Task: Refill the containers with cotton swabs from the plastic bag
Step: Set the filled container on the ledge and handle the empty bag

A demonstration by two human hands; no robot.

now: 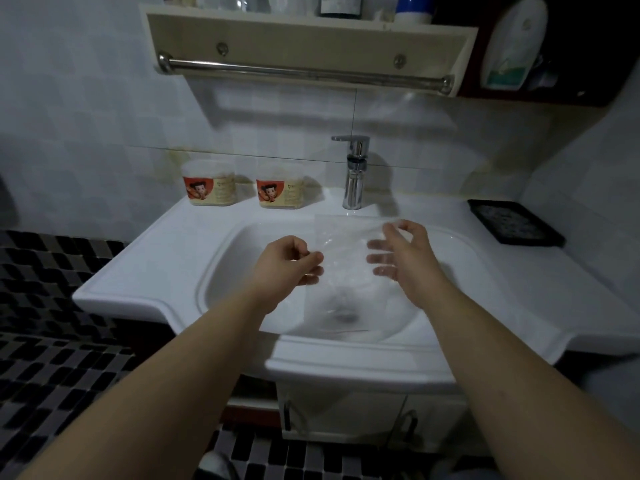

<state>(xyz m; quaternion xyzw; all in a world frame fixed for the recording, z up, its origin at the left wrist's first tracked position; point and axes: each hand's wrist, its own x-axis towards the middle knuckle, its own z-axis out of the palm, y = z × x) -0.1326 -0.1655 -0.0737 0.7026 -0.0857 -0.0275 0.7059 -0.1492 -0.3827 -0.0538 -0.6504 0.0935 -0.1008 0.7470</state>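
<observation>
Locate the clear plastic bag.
Head view, centre: the plastic bag hangs over the sink, in front of the faucet, pinched by the left hand, the right hand at its other side.

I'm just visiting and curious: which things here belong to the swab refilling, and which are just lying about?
For the job: plastic bag, pinched by the left hand, right hand open beside it; left container; right container.
Lying about: faucet; black tray; towel rail; sink.
</observation>
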